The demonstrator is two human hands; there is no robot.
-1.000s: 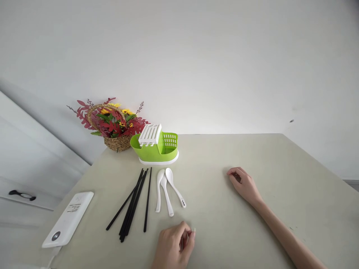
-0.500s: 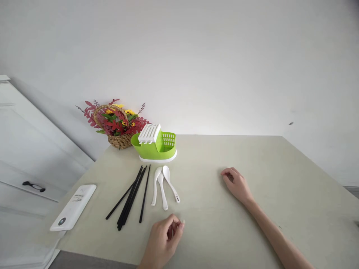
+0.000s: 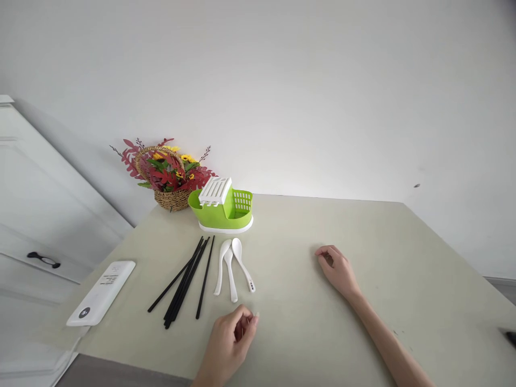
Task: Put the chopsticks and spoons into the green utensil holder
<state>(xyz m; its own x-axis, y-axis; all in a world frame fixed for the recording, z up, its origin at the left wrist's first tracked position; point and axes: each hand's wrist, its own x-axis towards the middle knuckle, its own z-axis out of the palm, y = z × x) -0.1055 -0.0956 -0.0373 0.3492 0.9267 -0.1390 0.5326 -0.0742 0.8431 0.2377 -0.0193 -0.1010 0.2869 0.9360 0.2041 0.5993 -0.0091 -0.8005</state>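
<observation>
My left hand rests at the table's front, its fingers curled in and nothing visible in them. Just beyond it lie three white spoons, fanned with their bowls away from me. Several black chopsticks lie left of the spoons, most in a bundle, one apart. Behind both stands a green utensil holder with a white slotted top and white base. Farther right, my right hand lies on the table with loosely closed fingers, holding nothing and touching none of the utensils.
A wicker basket of artificial flowers stands at the back left, against the holder. At the left edge lies a white power bank with a cable. A white cabinet is left of the table, a wall behind it. Something dark shows at the right edge.
The view has tilted slightly, so things on the table appear shifted a little. Both hands keep the same curled pose, and no utensil has been moved.
</observation>
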